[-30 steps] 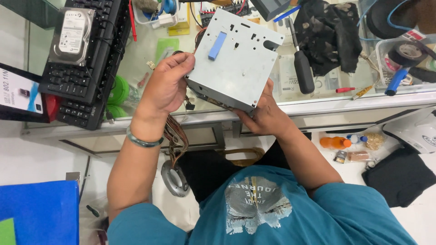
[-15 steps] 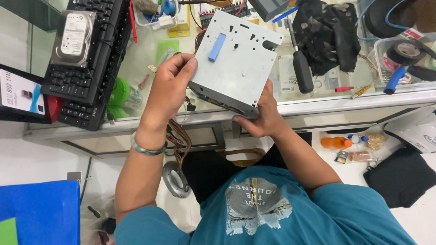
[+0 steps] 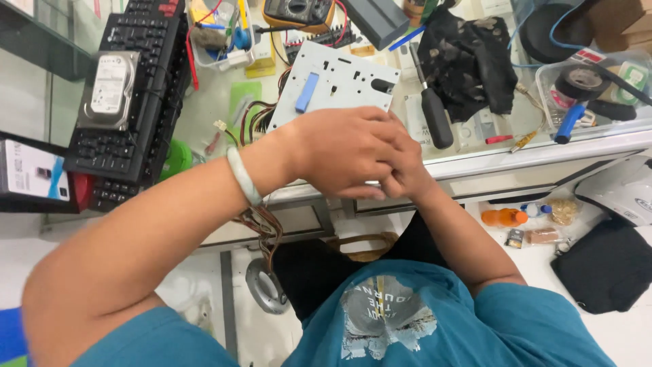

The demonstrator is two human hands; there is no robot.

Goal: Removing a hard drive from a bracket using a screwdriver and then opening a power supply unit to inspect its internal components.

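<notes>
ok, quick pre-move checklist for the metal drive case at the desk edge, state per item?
1. Both hands on the metal case: ok. The left hand lies over the right hand at its near edge.
2. Type of grip under the hands: cannot tell, the fingers are hidden.
3. Case resting on the glass desk: cannot tell, its near edge is covered.
4. Wire bundle free of the case: not ok, it runs right along the case's left side.
5. Screwdriver within reach: ok, it lies just right of the case.
6. Keyboard out of the way: ok, well to the left, a hard drive on top.
</notes>
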